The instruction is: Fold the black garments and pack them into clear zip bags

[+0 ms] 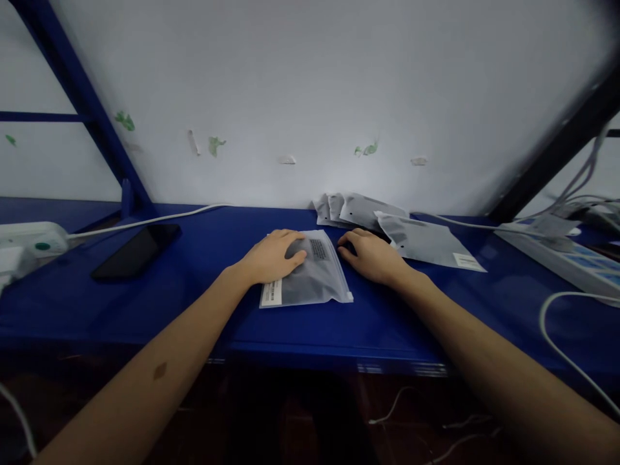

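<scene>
A frosted zip bag (pixel 314 281) with a dark item inside and a white label lies on the blue table (pixel 194 290) in front of me. My left hand (pixel 271 257) rests flat on the bag's left part, fingers stretched over it. My right hand (pixel 371 255) lies just right of the bag, fingers curled down at the bag's upper right edge; what they touch is hidden.
A pile of similar frosted bags (pixel 387 223) lies behind and to the right. A black phone (pixel 135 252) lies at left, a white power strip (pixel 29 240) at far left. Another power strip (pixel 566 258) and white cables (pixel 557 323) sit at right. A white wall stands behind.
</scene>
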A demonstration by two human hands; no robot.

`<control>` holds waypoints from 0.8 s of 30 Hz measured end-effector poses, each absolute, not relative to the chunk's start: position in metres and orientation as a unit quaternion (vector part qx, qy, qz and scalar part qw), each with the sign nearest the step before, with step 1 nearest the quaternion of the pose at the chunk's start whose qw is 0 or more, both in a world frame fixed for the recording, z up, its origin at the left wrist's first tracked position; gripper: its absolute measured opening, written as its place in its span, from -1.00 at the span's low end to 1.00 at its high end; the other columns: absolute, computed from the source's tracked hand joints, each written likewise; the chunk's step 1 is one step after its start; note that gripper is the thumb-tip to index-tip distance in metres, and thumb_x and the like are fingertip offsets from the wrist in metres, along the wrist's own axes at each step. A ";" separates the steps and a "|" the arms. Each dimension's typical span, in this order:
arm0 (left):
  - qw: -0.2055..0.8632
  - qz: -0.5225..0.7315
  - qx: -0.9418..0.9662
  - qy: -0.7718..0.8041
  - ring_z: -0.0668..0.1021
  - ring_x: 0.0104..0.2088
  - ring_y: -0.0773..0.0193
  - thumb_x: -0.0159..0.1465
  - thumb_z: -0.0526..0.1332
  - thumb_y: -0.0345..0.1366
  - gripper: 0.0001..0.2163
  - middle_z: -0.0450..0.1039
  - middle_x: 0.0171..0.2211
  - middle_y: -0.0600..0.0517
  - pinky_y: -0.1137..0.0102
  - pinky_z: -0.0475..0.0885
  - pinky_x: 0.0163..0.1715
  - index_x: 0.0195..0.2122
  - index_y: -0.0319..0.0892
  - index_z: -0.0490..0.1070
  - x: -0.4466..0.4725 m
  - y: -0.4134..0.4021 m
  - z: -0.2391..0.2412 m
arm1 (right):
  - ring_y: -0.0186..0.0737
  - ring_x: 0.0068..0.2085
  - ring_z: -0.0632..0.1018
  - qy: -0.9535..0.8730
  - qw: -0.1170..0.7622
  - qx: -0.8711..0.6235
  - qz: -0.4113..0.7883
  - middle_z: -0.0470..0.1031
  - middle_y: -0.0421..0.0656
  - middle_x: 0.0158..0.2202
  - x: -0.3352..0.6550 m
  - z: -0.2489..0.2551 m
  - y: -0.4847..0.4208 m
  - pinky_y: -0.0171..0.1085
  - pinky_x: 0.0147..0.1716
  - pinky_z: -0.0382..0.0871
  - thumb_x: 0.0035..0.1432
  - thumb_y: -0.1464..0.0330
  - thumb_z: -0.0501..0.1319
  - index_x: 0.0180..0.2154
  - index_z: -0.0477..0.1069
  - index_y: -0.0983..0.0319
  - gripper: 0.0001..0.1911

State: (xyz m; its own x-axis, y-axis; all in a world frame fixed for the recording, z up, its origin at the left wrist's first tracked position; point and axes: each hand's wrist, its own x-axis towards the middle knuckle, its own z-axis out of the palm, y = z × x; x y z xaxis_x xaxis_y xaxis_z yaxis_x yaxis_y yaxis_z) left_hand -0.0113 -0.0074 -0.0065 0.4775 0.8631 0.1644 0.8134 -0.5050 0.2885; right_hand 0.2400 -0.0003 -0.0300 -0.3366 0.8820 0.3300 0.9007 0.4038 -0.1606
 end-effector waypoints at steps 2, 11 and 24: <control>0.089 0.140 0.859 0.485 0.25 0.34 -0.01 0.40 0.00 -0.04 -0.48 0.23 0.35 -0.10 0.05 0.16 0.32 0.33 -0.12 0.24 -0.011 -0.007 -0.008 | 0.00 -0.01 0.54 -0.817 0.191 -0.543 -0.018 0.54 0.04 -0.05 0.240 -0.029 0.000 -0.08 -0.03 0.39 0.31 0.30 0.09 -0.08 0.51 0.24 -0.72; 0.086 0.113 0.862 0.488 0.20 0.36 -0.10 0.38 -0.06 0.20 -0.32 0.15 0.38 -0.15 -0.04 0.09 0.32 0.38 -0.12 0.15 -0.007 -0.012 -0.005 | -0.09 -0.14 0.56 -0.828 0.260 -0.495 0.034 0.57 -0.04 -0.18 0.239 -0.028 -0.001 -0.14 -0.09 0.39 0.25 0.34 0.18 -0.22 0.54 0.22 -0.84; 0.086 0.119 0.881 0.450 0.30 0.25 -0.10 0.34 -0.04 0.22 -0.32 0.24 0.29 -0.13 -0.02 0.15 0.27 0.38 -0.02 0.11 0.005 -0.022 -0.003 | -0.08 -0.29 0.57 -0.761 0.289 -0.553 0.178 0.57 -0.09 -0.46 0.225 -0.014 -0.011 -0.22 -0.27 0.39 0.24 0.16 0.16 -0.46 0.58 0.26 -0.61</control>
